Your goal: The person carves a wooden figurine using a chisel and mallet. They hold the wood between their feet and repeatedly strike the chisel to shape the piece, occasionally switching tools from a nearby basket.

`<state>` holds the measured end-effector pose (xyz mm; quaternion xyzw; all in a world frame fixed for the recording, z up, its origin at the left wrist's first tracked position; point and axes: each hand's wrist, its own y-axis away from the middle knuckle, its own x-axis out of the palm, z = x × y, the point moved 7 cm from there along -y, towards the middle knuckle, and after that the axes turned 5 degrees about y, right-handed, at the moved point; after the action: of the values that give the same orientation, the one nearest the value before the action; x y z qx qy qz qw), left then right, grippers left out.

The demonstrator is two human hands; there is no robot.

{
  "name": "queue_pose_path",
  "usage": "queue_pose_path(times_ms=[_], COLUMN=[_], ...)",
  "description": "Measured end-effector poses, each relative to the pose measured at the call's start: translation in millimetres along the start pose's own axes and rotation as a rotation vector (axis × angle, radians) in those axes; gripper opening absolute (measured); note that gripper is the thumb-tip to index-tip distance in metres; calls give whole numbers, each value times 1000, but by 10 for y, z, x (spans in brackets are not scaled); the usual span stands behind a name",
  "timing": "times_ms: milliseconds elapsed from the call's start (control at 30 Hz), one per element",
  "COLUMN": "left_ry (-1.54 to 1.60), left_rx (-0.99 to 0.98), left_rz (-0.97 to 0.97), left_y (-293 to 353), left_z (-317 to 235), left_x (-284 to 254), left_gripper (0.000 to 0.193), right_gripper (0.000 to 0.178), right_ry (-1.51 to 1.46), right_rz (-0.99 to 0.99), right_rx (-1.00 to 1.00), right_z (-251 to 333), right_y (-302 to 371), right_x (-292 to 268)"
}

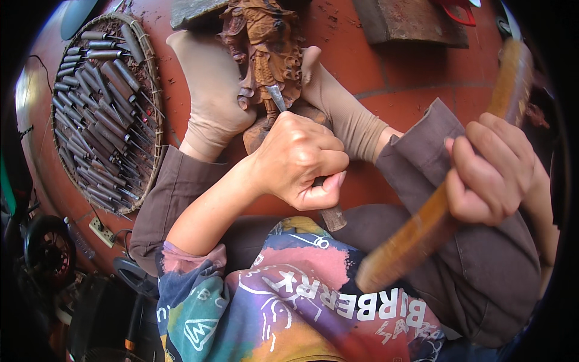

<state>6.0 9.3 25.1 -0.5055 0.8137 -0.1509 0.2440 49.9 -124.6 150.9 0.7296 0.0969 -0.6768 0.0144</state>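
A brown wooden carving (262,45) of a draped figure stands between my socked feet at the top middle. My left hand (301,161) is closed around a chisel (275,96); its metal blade points away from me and meets the lower part of the carving. The butt of the chisel's handle sticks out below my fist. Over on the right, my right hand (491,172) grips a long, slightly curved wooden mallet (416,236) around its middle. The mallet is tilted and a little blurred, its near end apart from the chisel's butt.
A round woven basket (158,111) at the left holds many wooden-handled carving tools (99,130). A thick wooden block (413,25) lies at the upper right, beside a red handle (463,13). Wood chips dot the red tiles. A power socket (101,231) and plastic bottle (79,240) are lower left.
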Motion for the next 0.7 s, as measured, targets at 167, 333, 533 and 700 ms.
queue_pose_path(times_ms=[167,333,533,700], left_ry=[5,-12,-42,-308], left_rx=[-31,-53,-76,129], left_rz=[-26,-69,35,-54], left_y=[19,64,-13,32], left_z=[11,50,55,-170], left_x=[-42,-85,-41,-30], left_gripper=[17,17,15,21], right_gripper=[33,32,30,28], right_ry=[42,62,95,74], right_rz=[-84,-112,-49,-85], right_rx=[-20,-31,23,28], right_z=[-3,-49,0,-56], right_y=[18,17,34,31], right_x=[27,76,46,68])
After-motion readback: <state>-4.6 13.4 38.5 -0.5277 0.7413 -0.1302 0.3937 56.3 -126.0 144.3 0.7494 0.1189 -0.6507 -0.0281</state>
